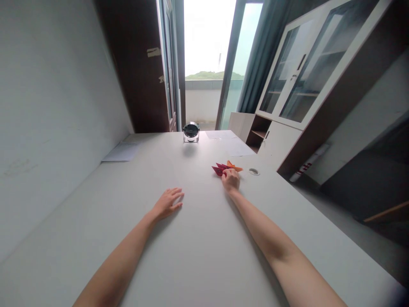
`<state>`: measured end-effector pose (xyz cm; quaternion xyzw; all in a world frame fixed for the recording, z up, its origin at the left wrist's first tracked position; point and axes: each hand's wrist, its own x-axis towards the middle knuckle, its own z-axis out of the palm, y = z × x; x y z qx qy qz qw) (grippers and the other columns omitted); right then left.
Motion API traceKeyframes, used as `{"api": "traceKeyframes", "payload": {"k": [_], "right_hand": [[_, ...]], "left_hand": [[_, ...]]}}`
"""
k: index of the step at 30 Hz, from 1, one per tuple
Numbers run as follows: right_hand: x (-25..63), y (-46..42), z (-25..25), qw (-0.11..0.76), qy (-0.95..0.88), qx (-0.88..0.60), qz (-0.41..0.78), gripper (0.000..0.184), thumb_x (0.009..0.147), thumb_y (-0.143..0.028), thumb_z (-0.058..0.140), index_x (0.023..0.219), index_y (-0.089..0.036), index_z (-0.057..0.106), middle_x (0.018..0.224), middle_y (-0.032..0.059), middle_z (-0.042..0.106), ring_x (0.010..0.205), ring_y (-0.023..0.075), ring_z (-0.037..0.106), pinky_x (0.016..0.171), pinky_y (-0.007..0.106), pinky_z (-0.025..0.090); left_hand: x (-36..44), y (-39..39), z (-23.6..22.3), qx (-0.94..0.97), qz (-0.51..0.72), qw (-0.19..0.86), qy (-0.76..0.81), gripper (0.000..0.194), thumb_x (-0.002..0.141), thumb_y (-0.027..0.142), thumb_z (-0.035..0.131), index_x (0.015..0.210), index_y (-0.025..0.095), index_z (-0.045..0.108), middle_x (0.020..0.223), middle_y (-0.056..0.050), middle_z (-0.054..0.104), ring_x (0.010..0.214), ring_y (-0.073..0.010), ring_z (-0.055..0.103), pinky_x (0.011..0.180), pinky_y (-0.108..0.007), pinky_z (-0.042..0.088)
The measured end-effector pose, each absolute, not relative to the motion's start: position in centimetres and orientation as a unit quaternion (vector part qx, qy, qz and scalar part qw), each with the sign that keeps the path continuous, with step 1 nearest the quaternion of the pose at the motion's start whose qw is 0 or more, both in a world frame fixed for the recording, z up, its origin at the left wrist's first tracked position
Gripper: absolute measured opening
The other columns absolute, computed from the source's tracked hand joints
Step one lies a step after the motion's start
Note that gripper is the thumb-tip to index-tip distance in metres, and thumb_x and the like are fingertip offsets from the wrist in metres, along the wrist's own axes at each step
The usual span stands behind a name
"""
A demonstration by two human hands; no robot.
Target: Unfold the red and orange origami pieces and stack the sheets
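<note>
My left hand [168, 202] lies flat on the white table [198, 238], fingers stretched out and holding nothing. My right hand [230, 179] reaches further across the table and rests with curled fingers on a small pile of folded paper pieces [223, 168] in dark red and orange. The paper points fan out beyond my fingertips. Whether the fingers grip a piece or only press on the pile is hard to see.
A small round metal-framed device [191, 131] stands at the table's far end. White sheets lie at the far left [121, 152] and far right [238, 147]. A round cable hole [254, 172] is right of the papers. A wall runs along the left; a glass-door cabinet [303, 76] stands at right.
</note>
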<state>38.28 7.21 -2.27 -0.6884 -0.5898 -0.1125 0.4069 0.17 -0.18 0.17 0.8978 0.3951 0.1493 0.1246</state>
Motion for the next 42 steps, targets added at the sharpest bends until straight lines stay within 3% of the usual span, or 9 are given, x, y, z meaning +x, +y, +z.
{"api": "traceKeyframes", "payload": {"k": [8,15,20,23,28,33,42], "right_hand": [[37.2,5.4,-0.8,0.446,-0.590,-0.665,-0.105,0.018,0.087,-0.022,0.049,0.088,-0.019,0.067,0.096,0.0125,0.064,0.096,0.0285,0.051,0.092,0.046,0.038],[31.1,1.9,1.2,0.438,-0.759,-0.481,0.042,0.023,0.096,-0.026,0.044,0.092,-0.021,0.066,0.092,0.0079,0.069,0.091,0.0236,0.059,0.089,0.036,0.044],[28.3,0.3,2.1,0.403,-0.800,-0.424,0.130,0.022,0.097,-0.027,0.045,0.095,-0.022,0.066,0.093,0.0062,0.070,0.085,0.0192,0.061,0.081,0.031,0.046],[27.6,-0.3,2.6,0.419,-0.778,-0.438,0.164,0.022,0.096,-0.029,0.045,0.094,-0.021,0.066,0.087,0.0043,0.069,0.072,0.0161,0.060,0.073,0.029,0.045],[26.0,-1.0,2.7,0.443,-0.751,-0.424,0.245,0.018,0.094,-0.032,0.050,0.090,-0.021,0.064,0.080,0.0023,0.068,0.069,0.0155,0.059,0.070,0.028,0.047],[25.3,-1.1,1.9,0.460,-0.710,-0.426,0.320,0.019,0.092,-0.037,0.053,0.092,-0.021,0.062,0.077,0.0016,0.065,0.067,0.0149,0.057,0.067,0.029,0.049],[25.3,-1.0,2.1,0.485,-0.695,-0.403,0.344,0.022,0.091,-0.041,0.056,0.091,-0.020,0.062,0.080,0.0031,0.065,0.071,0.0158,0.058,0.070,0.031,0.050]], "left_hand": [[0.2,0.0,0.0,0.890,0.188,0.136,0.392,0.042,0.091,0.038,0.056,0.132,0.030,0.059,0.146,-0.007,0.051,0.138,-0.0271,0.043,0.118,-0.053,0.028],[1.1,-0.8,1.6,0.835,0.307,0.189,0.416,0.030,0.095,0.033,0.048,0.119,0.027,0.066,0.132,-0.005,0.062,0.122,-0.0236,0.057,0.108,-0.045,0.044],[1.9,-2.0,3.0,0.802,0.349,0.207,0.438,0.034,0.096,0.033,0.046,0.125,0.025,0.062,0.130,-0.007,0.063,0.121,-0.0248,0.057,0.102,-0.043,0.048],[2.4,-2.3,3.3,0.808,0.345,0.223,0.423,0.036,0.095,0.034,0.049,0.129,0.026,0.059,0.131,-0.008,0.061,0.122,-0.0251,0.056,0.105,-0.044,0.045],[3.1,-2.5,2.9,0.825,0.337,0.246,0.382,0.050,0.091,0.042,0.058,0.138,0.027,0.051,0.139,-0.010,0.055,0.130,-0.0267,0.050,0.111,-0.045,0.040],[3.2,-2.4,2.2,0.832,0.309,0.269,0.373,0.032,0.087,0.043,0.063,0.115,0.026,0.065,0.139,-0.010,0.055,0.129,-0.0283,0.050,0.110,-0.047,0.040],[2.7,-2.1,2.8,0.813,0.332,0.263,0.400,0.015,0.086,0.035,0.063,0.094,0.023,0.066,0.112,-0.008,0.066,0.111,-0.0250,0.059,0.101,-0.042,0.045]]}}
